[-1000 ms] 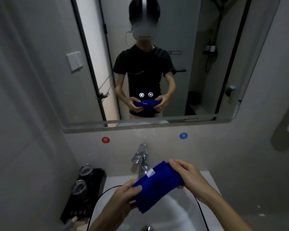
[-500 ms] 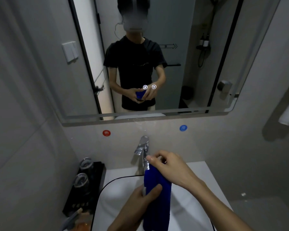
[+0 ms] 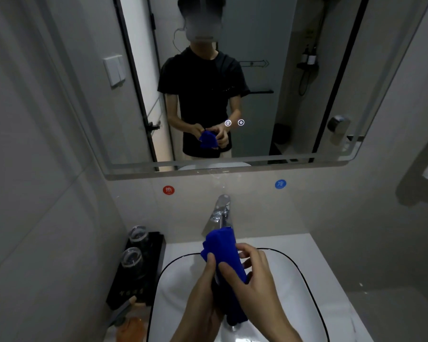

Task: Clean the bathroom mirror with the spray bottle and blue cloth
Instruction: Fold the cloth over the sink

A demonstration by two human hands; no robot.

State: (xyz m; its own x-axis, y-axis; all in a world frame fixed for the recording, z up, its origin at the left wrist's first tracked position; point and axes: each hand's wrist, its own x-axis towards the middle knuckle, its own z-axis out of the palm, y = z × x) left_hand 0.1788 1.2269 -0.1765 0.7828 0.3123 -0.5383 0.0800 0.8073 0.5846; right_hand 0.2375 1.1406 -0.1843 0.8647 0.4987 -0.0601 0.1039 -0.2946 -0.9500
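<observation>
Blue cloth (image 3: 223,253), bunched into a tall fold, is pinched by the fingers of both the left hand (image 3: 203,292) and right hand (image 3: 255,280) over the basin (image 3: 307,280), below the mirror (image 3: 257,95). Folding it into a flat pad should wipe best.

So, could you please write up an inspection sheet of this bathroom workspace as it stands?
Surface: white basin, bare vanity top.
Job's things: blue cloth bunched over the basin; spray bottle at lower left; mirror above.
Clutter: two glasses on a black tray.
Grippers: left hand and right hand both grip the cloth.
Cables: nothing seen.
Surroundings: chrome faucet; red and blue wall stickers.
</observation>
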